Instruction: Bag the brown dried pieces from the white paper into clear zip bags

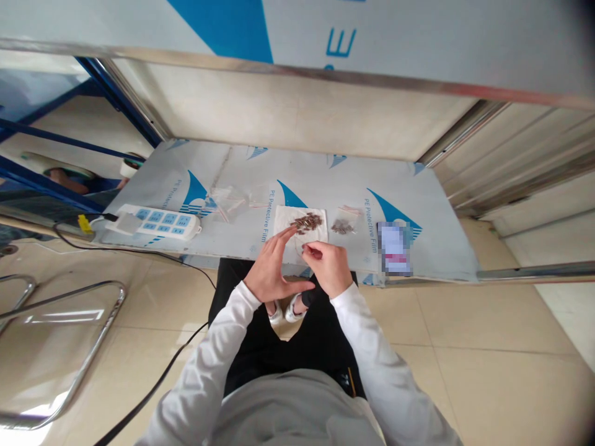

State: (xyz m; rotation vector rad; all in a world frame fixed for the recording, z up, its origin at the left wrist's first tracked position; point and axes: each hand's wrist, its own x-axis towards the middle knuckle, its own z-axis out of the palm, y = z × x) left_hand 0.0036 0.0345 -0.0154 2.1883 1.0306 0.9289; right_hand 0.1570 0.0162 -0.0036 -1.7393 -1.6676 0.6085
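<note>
Centre frame: the left hand (272, 266), fingers extended, lies near brown pieces (307, 222); the right hand (329, 265) pinches, contents indiscernible. Pieces are best handled singly, above the white sheet (283, 218).

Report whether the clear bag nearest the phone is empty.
Not empty: the clear bag shows small brownish pieces through its plastic.

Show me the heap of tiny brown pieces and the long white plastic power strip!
Heap of tiny brown pieces (308, 222): head view, middle of the heap.
Long white plastic power strip (158, 223): head view, middle of its socketed top.
</note>
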